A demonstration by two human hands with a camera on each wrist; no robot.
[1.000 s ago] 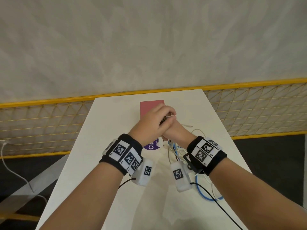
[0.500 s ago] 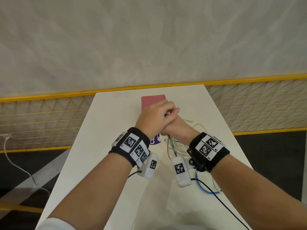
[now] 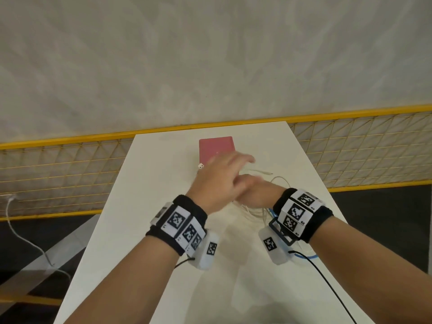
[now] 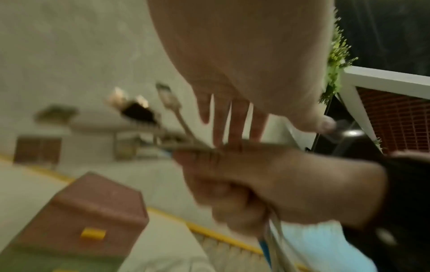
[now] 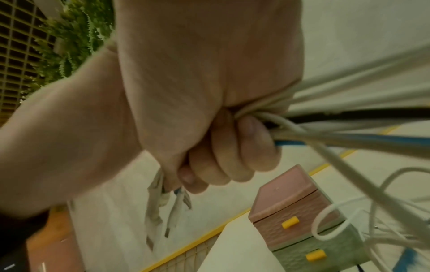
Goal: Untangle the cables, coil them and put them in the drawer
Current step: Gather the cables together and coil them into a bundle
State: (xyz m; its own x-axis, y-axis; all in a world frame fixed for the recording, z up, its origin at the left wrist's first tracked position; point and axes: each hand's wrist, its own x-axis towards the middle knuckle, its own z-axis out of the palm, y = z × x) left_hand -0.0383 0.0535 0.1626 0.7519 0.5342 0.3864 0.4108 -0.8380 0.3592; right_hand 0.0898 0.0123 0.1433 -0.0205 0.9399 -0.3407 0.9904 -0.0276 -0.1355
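The small pink-topped plastic drawer unit stands mid-table at the far end, bare white tabletop open along its left; loose white and blue cables clutter the surface to its right and nearer

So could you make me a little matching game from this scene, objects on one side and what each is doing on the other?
Things:
1. right hand
2. left hand
3. top drawer
4. bunch of cables

States:
a. closed, pink with a yellow knob
b. fingers straight, holding nothing
c. fist wrapped round the cables
d. white, blue and black strands gripped together

Pairs: 1-c, 2-b, 3-a, 4-d
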